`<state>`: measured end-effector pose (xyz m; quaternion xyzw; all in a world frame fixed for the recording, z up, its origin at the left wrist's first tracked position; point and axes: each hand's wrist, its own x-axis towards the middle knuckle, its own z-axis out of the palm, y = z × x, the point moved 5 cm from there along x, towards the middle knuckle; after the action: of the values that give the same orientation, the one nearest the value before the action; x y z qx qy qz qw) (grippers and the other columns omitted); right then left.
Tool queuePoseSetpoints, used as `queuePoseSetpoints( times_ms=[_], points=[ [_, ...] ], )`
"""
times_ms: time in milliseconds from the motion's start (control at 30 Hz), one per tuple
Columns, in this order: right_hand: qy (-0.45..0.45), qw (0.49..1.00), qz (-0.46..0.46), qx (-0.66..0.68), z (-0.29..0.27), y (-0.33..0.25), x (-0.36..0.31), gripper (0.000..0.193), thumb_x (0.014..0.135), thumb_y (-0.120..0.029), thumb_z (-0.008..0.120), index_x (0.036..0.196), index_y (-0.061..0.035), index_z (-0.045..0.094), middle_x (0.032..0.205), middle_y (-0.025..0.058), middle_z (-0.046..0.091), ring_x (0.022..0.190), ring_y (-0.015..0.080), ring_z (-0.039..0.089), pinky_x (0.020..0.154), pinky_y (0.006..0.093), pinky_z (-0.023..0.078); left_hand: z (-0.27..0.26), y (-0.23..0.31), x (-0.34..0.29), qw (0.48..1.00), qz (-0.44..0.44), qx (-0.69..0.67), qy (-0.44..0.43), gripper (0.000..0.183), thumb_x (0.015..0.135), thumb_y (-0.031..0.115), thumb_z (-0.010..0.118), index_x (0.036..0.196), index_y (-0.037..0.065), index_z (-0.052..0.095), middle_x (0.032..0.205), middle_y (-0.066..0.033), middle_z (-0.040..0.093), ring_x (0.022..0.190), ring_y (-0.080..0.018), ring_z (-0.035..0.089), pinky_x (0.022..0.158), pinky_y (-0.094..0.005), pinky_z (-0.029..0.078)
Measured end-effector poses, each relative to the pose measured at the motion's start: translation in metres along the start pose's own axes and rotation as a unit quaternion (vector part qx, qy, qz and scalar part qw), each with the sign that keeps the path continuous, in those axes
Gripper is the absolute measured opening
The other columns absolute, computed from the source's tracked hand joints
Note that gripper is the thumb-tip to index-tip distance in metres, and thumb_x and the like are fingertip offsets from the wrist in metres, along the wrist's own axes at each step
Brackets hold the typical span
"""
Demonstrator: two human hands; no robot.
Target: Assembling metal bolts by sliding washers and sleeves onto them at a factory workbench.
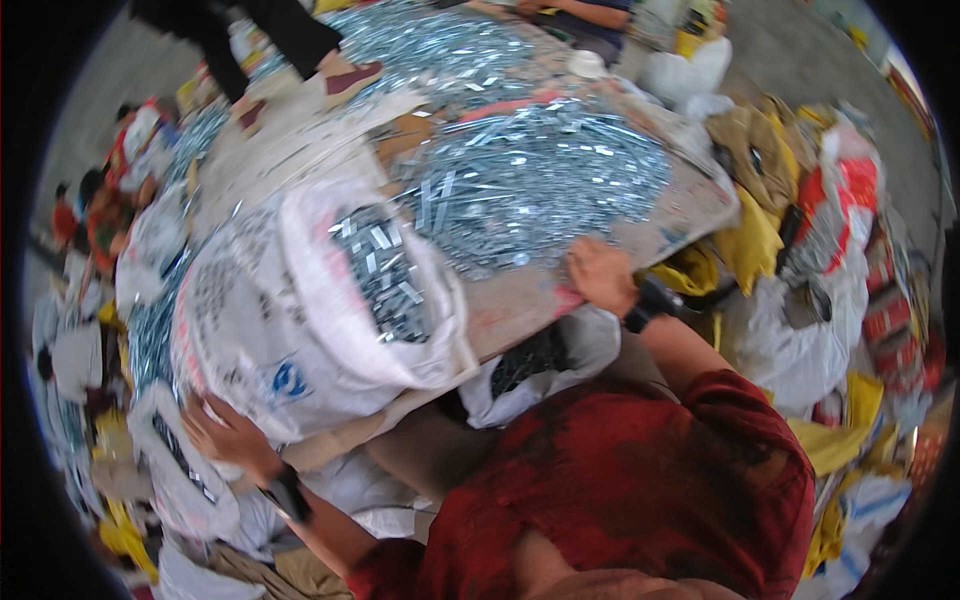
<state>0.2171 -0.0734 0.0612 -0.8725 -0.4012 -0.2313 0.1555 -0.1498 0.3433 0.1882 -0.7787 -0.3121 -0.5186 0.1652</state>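
Note:
My left hand (222, 438) is open, its fingers stretched out against the lower left side of a big white woven sack (240, 330). The sack lies on the table's near left part. Through its mouth show short shiny metal strips (385, 262). At the table's near edge, my right hand (602, 277) is closed, fingers curled beside a wide heap of thin silvery-blue metal strips (530, 185). Whether anything is inside those fingers is hidden. Below the edge, close to my lap, hangs an open white bag (595, 345) with dark pieces inside.
A person's shoe (352, 82) stands on a pale sheet (290, 130) across the table. Another person's arm (590, 12) shows at the far side. Yellow sacks (750, 240) and clear plastic bags (790, 330) crowd the right. More bags and strips lie at the left.

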Motion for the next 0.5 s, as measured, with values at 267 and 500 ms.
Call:
queuePoseSetpoints(
  times_ms=[267, 500],
  points=[
    [0.024, 0.987, 0.020, 0.159, -0.013, 0.022, -0.006, 0.011, 0.087, -0.018, 0.059, 0.092, -0.0098, 0.056, 0.084, 0.0112, 0.061, 0.072, 0.0334, 0.062, 0.061, 0.0444, 0.050, -0.043, 0.186, -0.178, 0.930, 0.143, -0.164, -0.297, 0.009, 0.090, 0.014, 0.060, 0.086, 0.005, 0.059, 0.074, -0.0122, 0.053, 0.066, -0.0322, 0.054, 0.058, -0.0434, 0.041],
    [0.256, 0.950, 0.173, -0.038, -0.071, 0.233, 0.029, 0.024, 0.083, -0.009, 0.060, 0.106, -0.0040, 0.061, 0.099, 0.0178, 0.061, 0.095, 0.0371, 0.059, 0.079, 0.0471, 0.048, -0.039, 0.194, -0.206, 0.919, 0.077, -0.129, -0.365, 0.007, 0.087, 0.014, 0.062, 0.084, 0.007, 0.060, 0.075, -0.0092, 0.056, 0.069, -0.0306, 0.056, 0.062, -0.0434, 0.044]
  ],
)
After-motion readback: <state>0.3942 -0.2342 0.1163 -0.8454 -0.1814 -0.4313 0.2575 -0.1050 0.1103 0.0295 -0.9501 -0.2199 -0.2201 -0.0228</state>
